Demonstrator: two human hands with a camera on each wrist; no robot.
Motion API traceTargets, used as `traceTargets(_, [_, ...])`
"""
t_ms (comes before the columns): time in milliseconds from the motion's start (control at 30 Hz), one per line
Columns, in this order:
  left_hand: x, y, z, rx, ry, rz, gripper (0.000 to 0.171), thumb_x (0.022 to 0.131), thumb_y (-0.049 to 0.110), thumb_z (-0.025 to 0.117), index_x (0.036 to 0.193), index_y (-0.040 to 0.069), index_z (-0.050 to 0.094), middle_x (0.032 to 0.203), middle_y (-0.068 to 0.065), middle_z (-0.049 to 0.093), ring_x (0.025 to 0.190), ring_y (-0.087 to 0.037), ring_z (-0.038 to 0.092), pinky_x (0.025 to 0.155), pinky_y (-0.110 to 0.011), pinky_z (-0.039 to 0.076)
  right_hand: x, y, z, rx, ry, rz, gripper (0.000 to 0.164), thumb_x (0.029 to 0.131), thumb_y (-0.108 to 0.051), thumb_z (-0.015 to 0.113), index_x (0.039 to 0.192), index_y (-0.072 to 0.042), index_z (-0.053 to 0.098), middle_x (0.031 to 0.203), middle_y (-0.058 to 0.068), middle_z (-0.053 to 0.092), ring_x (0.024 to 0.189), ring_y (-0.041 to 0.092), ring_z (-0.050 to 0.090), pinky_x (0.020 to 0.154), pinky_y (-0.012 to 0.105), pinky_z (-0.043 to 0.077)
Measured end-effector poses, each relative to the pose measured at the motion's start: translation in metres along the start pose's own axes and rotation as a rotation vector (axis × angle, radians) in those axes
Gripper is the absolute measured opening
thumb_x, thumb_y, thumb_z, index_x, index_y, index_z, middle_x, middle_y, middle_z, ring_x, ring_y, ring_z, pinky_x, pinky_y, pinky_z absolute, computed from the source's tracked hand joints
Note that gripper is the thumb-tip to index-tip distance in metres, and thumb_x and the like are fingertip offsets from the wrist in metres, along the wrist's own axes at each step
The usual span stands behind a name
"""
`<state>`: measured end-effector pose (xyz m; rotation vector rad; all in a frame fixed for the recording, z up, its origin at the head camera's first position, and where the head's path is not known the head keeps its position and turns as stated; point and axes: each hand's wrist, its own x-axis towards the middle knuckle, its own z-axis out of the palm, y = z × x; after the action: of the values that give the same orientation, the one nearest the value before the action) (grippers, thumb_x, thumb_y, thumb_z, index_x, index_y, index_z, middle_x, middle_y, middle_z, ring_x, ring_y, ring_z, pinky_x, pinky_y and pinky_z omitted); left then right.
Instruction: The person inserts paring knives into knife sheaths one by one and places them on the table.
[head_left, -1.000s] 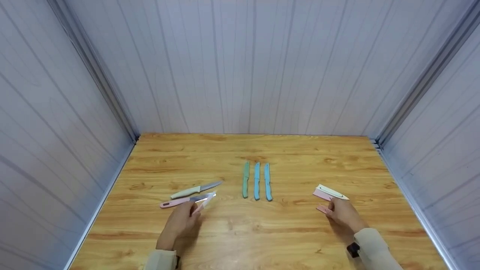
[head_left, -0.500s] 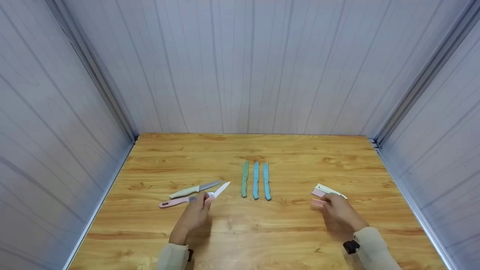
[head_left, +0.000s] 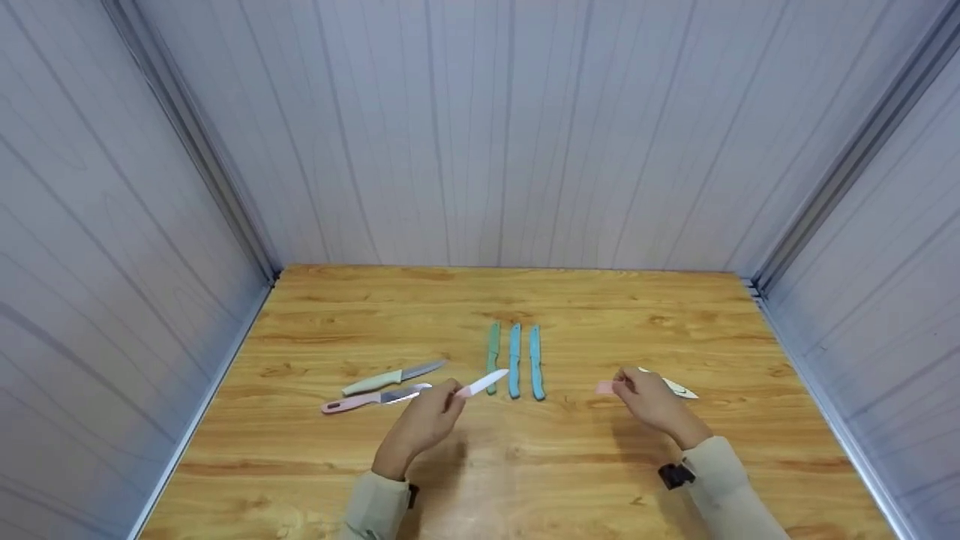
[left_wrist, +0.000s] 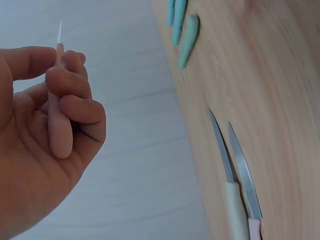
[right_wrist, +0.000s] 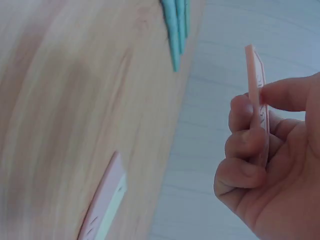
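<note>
My left hand (head_left: 421,424) grips the pink handle (left_wrist: 61,132) of a paring knife (head_left: 487,383), raised over the table. Its white blade points away and to the right, overlapping the green knife's lower end in the head view. On the right, my right hand (head_left: 652,405) pinches a flat pink knife sheath (right_wrist: 254,75) between thumb and fingers, also lifted. The sheath's end pokes out to the left of the fingertips. A space separates blade and sheath. Behind the right hand lie a white sheath (head_left: 681,390) and a pink sheath (right_wrist: 100,205), partly hidden in the head view.
A cream-handled knife (head_left: 373,384) and a pink-handled knife (head_left: 351,403) lie bare-bladed at left on the wooden table (head_left: 510,480). One green knife (head_left: 493,349) and two blue knives (head_left: 514,360) stand in a row mid-table. Pale panels (head_left: 480,135) enclose the back and sides.
My left hand has carried the paring knife rightward from beside the other bare knives. My right hand has brought the pink sheath left and slightly away from me. The knives on the table stay put.
</note>
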<state>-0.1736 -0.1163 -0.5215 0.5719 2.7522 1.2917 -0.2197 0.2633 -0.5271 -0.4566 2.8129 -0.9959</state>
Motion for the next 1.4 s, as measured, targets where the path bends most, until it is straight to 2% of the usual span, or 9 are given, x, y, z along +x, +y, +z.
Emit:
traceTargets(233, [0.012,0.016,0.027,0.058,-0.063,0.084,0.023,0.101,0.026,0.045,0.088,0.011,0.057,0.062,0.007,0.039,0.051,-0.006,0.033,0.049,-0.022,0.03,0.004,-0.024,0.009,0.091,-0.023,-0.017,0.023,0.099,-0.032,0.049,0.086,-0.014,0.053,0.058,-0.003,0.036,0.047,0.011,0.03,0.047,0.026,0.029])
traceTargets(433, [0.017,0.024,0.039,0.059,-0.095,0.102,0.024,0.101,0.026,0.045,0.088,0.012,0.058,0.062,0.008,0.039,0.052,-0.006,0.033,0.05,-0.022,0.029,0.006,-0.04,0.013,0.092,-0.025,-0.016,0.021,0.097,-0.034,0.054,0.084,-0.017,0.058,0.059,-0.003,0.041,0.049,0.01,0.034,0.047,0.027,0.032])
traceTargets(600, [0.019,0.025,0.042,0.057,-0.096,0.114,0.023,0.101,0.025,0.046,0.088,0.011,0.059,0.061,0.009,0.038,0.051,-0.005,0.032,0.05,-0.021,0.029,0.009,-0.046,0.018,0.096,-0.038,-0.035,0.015,0.095,-0.029,0.058,0.085,-0.019,0.061,0.058,-0.005,0.045,0.05,0.01,0.037,0.049,0.027,0.035])
traceTargets(700, [0.02,0.025,0.043,0.065,-0.096,0.11,0.022,0.101,0.025,0.046,0.088,0.013,0.058,0.061,0.009,0.038,0.051,-0.005,0.032,0.05,-0.021,0.029,0.01,-0.049,0.021,0.093,-0.039,-0.052,0.017,0.094,-0.032,0.059,0.084,-0.019,0.061,0.06,-0.005,0.046,0.051,0.01,0.037,0.051,0.028,0.036])
traceTargets(967, [0.022,0.026,0.044,0.058,-0.113,0.072,0.021,0.101,0.025,0.047,0.087,0.012,0.058,0.061,0.008,0.039,0.051,-0.006,0.034,0.048,-0.021,0.03,0.013,-0.054,0.025,0.119,-0.054,-0.091,0.016,0.095,-0.03,0.059,0.084,-0.019,0.062,0.06,-0.005,0.045,0.051,0.009,0.036,0.05,0.027,0.034])
traceTargets(1233, [0.021,0.025,0.04,0.075,-0.12,0.11,0.023,0.1,0.024,0.048,0.082,0.013,0.056,0.059,0.009,0.036,0.049,-0.005,0.03,0.048,-0.021,0.027,0.014,-0.055,0.027,0.098,-0.076,-0.105,0.019,0.095,-0.031,0.058,0.08,-0.02,0.061,0.056,-0.008,0.04,0.048,0.008,0.03,0.049,0.025,0.032])
traceTargets(1400, [0.02,0.026,0.037,0.088,-0.13,0.107,0.024,0.1,0.025,0.048,0.08,0.015,0.055,0.06,0.01,0.037,0.051,-0.005,0.033,0.05,-0.022,0.029,0.015,-0.054,0.029,0.105,-0.069,-0.125,0.016,0.094,-0.024,0.059,0.079,-0.02,0.061,0.059,-0.007,0.045,0.049,0.008,0.033,0.049,0.025,0.033])
